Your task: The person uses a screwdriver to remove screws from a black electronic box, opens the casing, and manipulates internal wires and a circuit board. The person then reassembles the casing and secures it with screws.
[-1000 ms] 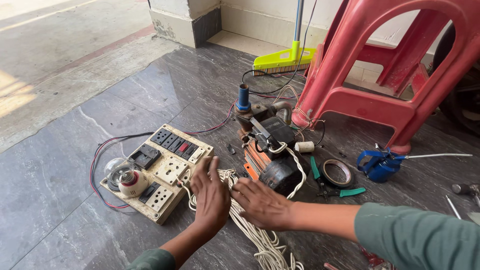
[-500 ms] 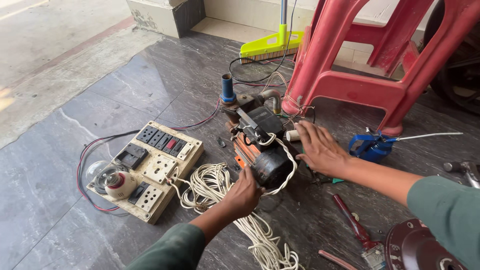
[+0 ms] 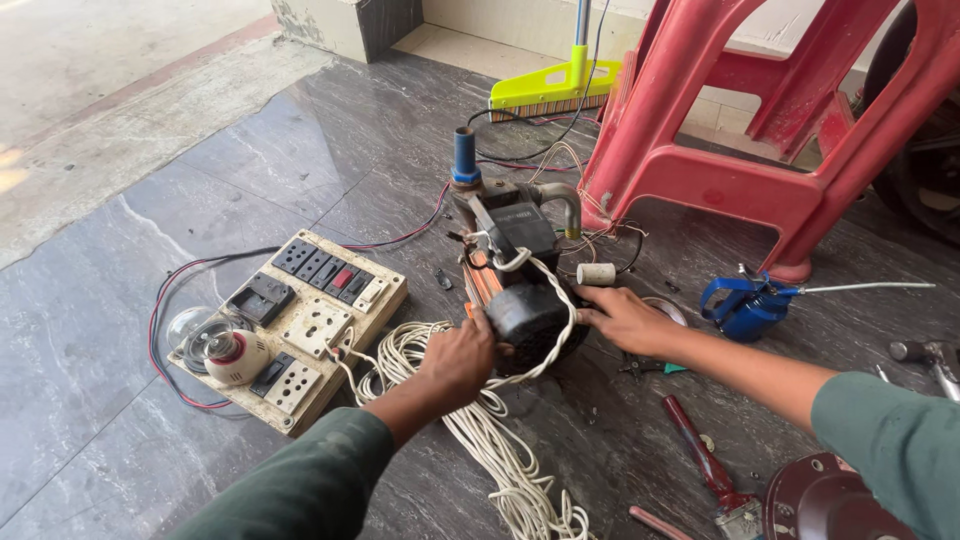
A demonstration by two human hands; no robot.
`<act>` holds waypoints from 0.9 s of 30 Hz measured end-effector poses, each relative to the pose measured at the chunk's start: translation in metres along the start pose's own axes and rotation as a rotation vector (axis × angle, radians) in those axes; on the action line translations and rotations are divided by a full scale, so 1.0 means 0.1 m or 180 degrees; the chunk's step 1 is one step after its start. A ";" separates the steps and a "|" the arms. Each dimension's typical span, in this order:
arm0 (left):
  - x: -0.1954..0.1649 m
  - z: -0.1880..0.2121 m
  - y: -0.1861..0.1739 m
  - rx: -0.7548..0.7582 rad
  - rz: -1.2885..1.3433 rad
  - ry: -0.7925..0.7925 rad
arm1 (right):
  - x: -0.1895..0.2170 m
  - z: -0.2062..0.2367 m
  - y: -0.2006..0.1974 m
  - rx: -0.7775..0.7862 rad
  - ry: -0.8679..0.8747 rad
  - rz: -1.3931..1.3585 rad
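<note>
So the pump (image 3: 515, 275) is lying on the dark floor (image 3: 330, 140) in the middle, long axis running near-to-far, with the black motor end toward me and the blue pipe stub (image 3: 465, 157) sticking up at the far end. My left hand (image 3: 458, 360) is clamped on the near left side of the motor, and my right hand (image 3: 622, 318) is pressed flat against its right side, fingers loosely open. White cord (image 3: 490, 440) is piled just near-left of it, with the switchboard (image 3: 300, 325) further left, the red chair (image 3: 740, 130) far right and the blue oil can (image 3: 745, 305) off to the right.
</note>
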State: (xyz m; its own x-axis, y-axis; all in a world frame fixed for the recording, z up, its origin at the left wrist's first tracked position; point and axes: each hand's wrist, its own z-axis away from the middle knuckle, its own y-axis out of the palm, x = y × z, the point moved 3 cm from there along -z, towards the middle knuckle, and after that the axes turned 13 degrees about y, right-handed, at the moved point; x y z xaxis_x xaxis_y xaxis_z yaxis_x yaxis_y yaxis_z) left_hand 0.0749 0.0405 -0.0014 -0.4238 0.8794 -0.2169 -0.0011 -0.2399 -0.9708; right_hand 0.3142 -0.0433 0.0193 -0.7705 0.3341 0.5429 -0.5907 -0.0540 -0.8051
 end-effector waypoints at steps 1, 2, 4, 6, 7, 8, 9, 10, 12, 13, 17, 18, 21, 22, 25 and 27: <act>0.13 -0.01 -0.01 -0.0072 0.0039 -0.0058 | 0.09 -0.02 0.01 -0.0115 0.0100 -0.0027; 0.28 -0.04 -0.02 -0.0141 0.0082 -0.0107 | 0.18 -0.06 0.01 -0.0232 0.0212 -0.0054; 0.46 -0.10 0.01 -0.0359 0.0291 -0.0199 | 0.33 -0.11 0.03 -0.0401 0.0349 -0.0159; 0.60 -0.13 0.04 -0.0671 0.0603 -0.0316 | 0.49 -0.18 0.08 -0.0505 0.0358 -0.0320; 0.65 -0.14 0.05 -0.0835 0.0700 -0.0389 | 0.55 -0.20 0.11 -0.0535 0.0317 -0.0247; 0.68 -0.15 0.06 -0.1014 0.0807 -0.0464 | 0.61 -0.23 0.13 -0.0564 0.0271 -0.0158; 0.70 -0.16 0.07 -0.1186 0.0916 -0.0533 | 0.65 -0.26 0.15 -0.0594 0.0233 -0.0072; 0.70 -0.17 0.08 -0.1228 0.0895 -0.0642 | 0.68 -0.29 0.16 -0.0624 0.0146 -0.0108; 0.67 -0.18 0.09 -0.1313 0.0880 -0.0864 | 0.71 -0.33 0.19 -0.0671 -0.0019 -0.0157; 0.66 -0.19 0.06 -0.1339 0.0895 -0.0890 | 0.70 -0.35 0.20 -0.0708 -0.0041 -0.0164; 0.54 -0.10 -0.09 -0.0917 0.1172 -0.1177 | 0.64 -0.46 0.23 -0.0677 -0.0002 -0.0140; 0.51 -0.08 -0.14 -0.0681 0.1287 -0.1307 | 0.62 -0.50 0.22 -0.0614 0.0024 -0.0124; 0.15 0.06 -0.42 -0.2024 0.0243 -0.0749 | 0.45 -0.45 0.20 -0.0463 0.0211 0.0062; 0.01 0.07 -0.47 -0.2186 0.0124 -0.0556 | 0.38 -0.40 0.21 -0.0273 0.0204 0.0104; -0.41 0.10 -0.57 -0.2459 -0.0299 0.0499 | 0.08 -0.18 0.25 0.0155 0.0110 0.0441; -0.74 0.10 -0.55 -0.2346 -0.0647 0.1807 | -0.11 0.01 0.32 0.0284 -0.0065 0.0969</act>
State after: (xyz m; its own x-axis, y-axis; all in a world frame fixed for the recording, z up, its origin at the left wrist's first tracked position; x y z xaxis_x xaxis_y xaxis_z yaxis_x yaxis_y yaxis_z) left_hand 0.0976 -0.0155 0.0691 0.0250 0.9907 0.1341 0.6272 0.0889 -0.7738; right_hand 0.3035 -0.0493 -0.0125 -0.9192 0.2709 0.2857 -0.3503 -0.2313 -0.9076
